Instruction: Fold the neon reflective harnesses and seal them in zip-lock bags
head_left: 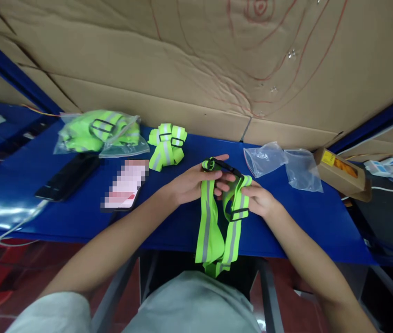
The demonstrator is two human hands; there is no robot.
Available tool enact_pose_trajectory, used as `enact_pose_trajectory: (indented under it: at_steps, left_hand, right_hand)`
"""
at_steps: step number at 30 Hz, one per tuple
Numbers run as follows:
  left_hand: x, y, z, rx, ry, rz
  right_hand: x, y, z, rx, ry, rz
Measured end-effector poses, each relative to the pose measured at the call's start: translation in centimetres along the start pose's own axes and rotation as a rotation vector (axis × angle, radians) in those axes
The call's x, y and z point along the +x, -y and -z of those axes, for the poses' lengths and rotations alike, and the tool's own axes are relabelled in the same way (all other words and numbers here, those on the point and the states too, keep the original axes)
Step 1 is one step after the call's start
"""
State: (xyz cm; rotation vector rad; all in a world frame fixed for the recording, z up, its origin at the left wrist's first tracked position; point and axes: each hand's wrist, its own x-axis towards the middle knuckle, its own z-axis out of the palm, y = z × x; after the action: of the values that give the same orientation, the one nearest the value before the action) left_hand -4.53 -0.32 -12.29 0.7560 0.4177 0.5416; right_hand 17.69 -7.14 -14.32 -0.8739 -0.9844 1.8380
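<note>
Neon reflective strap (208,226) held between both hands above the table's (168,231) front edge.
The left hand (194,182) grips it near its black buckle (229,167), the right hand (258,199) pinches the webbing, and its loops hang past the edge. At left, a clear zip bag (125,150) holds more neon straps (81,132); at right, two clear bags (265,159) lie beside a cardboard box (337,175) with something orange (345,167) showing through its window. A folded strap (166,148), a phone (125,185) and a black device (67,178) lie left of the hands, before a cardboard wall (113,69).
</note>
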Motion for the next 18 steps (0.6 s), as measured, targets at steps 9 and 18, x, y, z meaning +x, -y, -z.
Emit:
enact_pose_trajectory:
  at_steps: [9, 18]
  left_hand:
    - [0.3, 0.2, 1.9, 0.064, 0.219, 0.219]
    - [-0.8, 1.3, 0.7, -0.173, 0.304, -0.042]
  right_hand:
    - [-0.8, 1.8, -0.8, 0.025, -0.042, -0.087]
    - [-2.0, 1.2, -0.1, 0.107, -0.108, -0.089]
